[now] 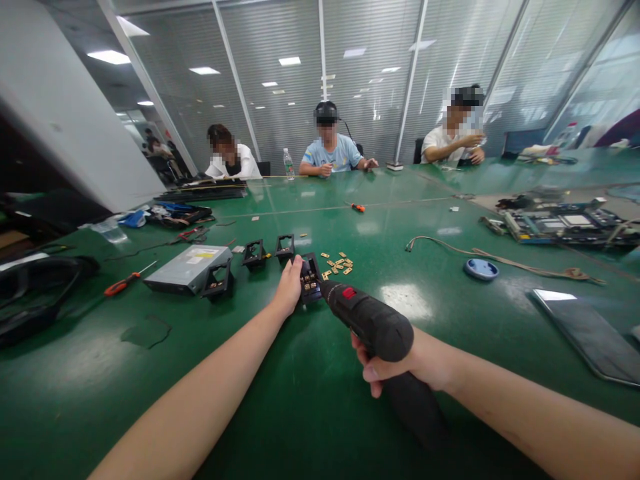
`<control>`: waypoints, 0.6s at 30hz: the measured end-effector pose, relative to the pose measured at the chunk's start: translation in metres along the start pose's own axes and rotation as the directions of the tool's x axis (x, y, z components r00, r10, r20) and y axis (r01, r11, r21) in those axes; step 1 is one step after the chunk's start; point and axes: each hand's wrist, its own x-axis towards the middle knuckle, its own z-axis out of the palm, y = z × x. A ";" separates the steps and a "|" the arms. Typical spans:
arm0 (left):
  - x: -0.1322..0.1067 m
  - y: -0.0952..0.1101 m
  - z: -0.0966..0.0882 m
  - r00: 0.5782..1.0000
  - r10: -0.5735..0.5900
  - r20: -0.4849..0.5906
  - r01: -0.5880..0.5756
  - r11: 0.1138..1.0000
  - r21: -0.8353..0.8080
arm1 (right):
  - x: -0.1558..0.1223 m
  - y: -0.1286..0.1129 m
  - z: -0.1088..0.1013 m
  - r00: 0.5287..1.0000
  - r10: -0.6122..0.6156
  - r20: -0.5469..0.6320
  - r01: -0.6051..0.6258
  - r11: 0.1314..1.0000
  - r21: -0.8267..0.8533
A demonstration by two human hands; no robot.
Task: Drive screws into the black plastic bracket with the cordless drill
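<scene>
The black block point(310, 280) is clasped at its nine o'clock side by the left hand point(289, 288), so it is braced against the electric screwdriver point(373, 323), fully gripped from five o'clock by the right hand point(400, 368). Brass contacts point(338, 264) lie at one o'clock.

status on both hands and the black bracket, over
Left hand holds black bracket on table. Right hand grips electric screwdriver, tip at bracket. Brass pieces loose just beyond.
</scene>
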 end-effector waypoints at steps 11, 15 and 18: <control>-0.004 0.006 0.002 1.000 -0.025 0.018 0.026 1.000 -0.012 | 0.002 0.003 -0.004 0.999 -0.027 0.032 0.028 0.999 -0.046; -0.002 0.003 0.000 1.000 -0.013 0.010 0.013 1.000 0.019 | 0.002 0.002 -0.003 0.999 -0.019 0.037 0.021 0.999 -0.047; -0.002 0.002 0.000 0.999 -0.008 0.036 0.008 1.000 0.002 | 0.001 -0.001 0.000 1.000 -0.014 0.014 0.014 0.999 -0.034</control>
